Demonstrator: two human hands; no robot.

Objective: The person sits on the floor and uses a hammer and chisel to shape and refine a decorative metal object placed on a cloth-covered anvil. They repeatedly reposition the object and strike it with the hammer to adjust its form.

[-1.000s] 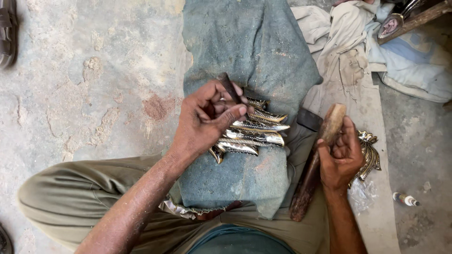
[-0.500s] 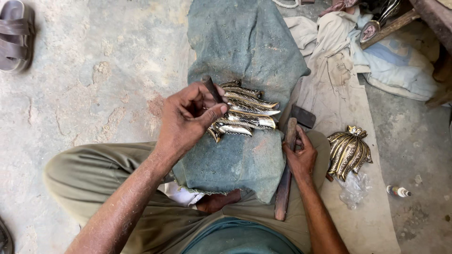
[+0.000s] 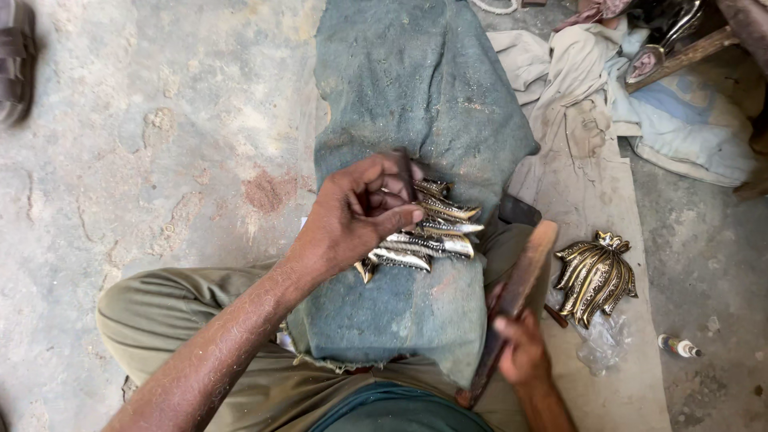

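My left hand (image 3: 360, 214) pinches a short dark punch (image 3: 405, 174) upright over a brass leaf-shaped ornament (image 3: 436, 234). The ornament lies on a blue-grey padded cushion (image 3: 416, 88) across my lap. My right hand (image 3: 522, 350) grips the lower part of a hammer's wooden handle (image 3: 524, 276) beside the cushion. The hammer's dark head (image 3: 520, 210) sits just right of the ornament.
A second brass leaf ornament (image 3: 596, 276) lies on a pale strip to the right, above a crumpled plastic bag (image 3: 598, 346). A small bottle (image 3: 678, 346) lies on the concrete. Heaped cloths (image 3: 632, 96) fill the top right. A sandal (image 3: 16, 72) rests at the left edge.
My right hand has left the second ornament, taken the hammer and slid down its handle toward me. My left hand stays on the punch over the ornament.
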